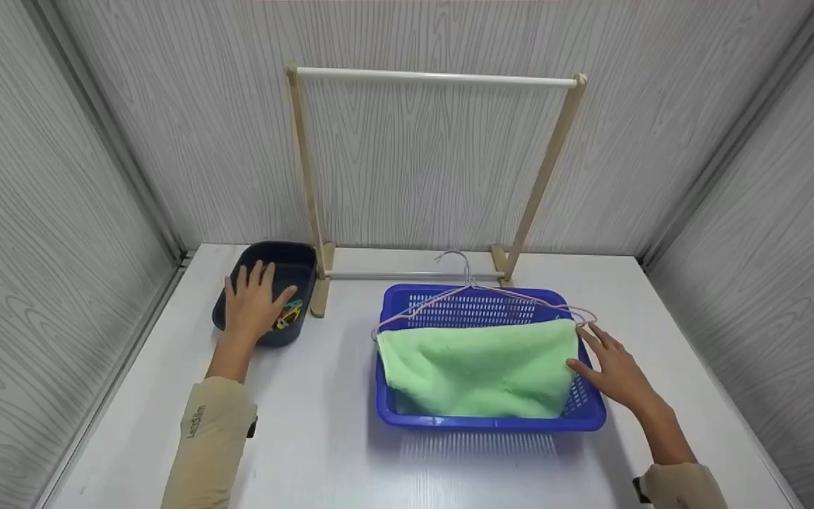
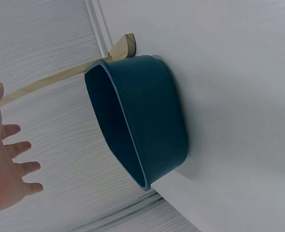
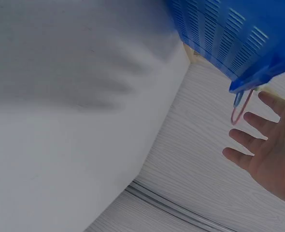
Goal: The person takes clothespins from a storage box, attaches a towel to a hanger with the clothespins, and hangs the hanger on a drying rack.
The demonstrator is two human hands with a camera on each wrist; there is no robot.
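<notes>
My left hand [image 1: 251, 307] is spread over the dark blue bin [image 1: 280, 340], fingers apart and holding nothing. Small colourful clips [image 1: 288, 314], some yellow, lie inside; the left wrist view shows only the bin's teal outer wall [image 2: 154, 116] and the spread hand [image 2: 7, 166]. A light green towel [image 1: 485, 367] lies over the blue basket [image 1: 492, 424] with a pink and bluish wire hanger [image 1: 472, 283], whose lower part it hides. Beside their right end is my right hand [image 1: 619, 371], fingers extended; whether the fingertips touch towel or hanger I cannot tell. The hanger's end loop [image 3: 234, 120] sticks out past the basket rim.
Behind the basket stands a wooden rack with a white top rod [image 1: 435, 75] and a lower bar [image 1: 414, 275]. Its left foot [image 1: 320, 297] is close to the bin. Grey wood-patterned panels [image 1: 435, 170] enclose the white table [image 1: 308, 424] at the back and sides.
</notes>
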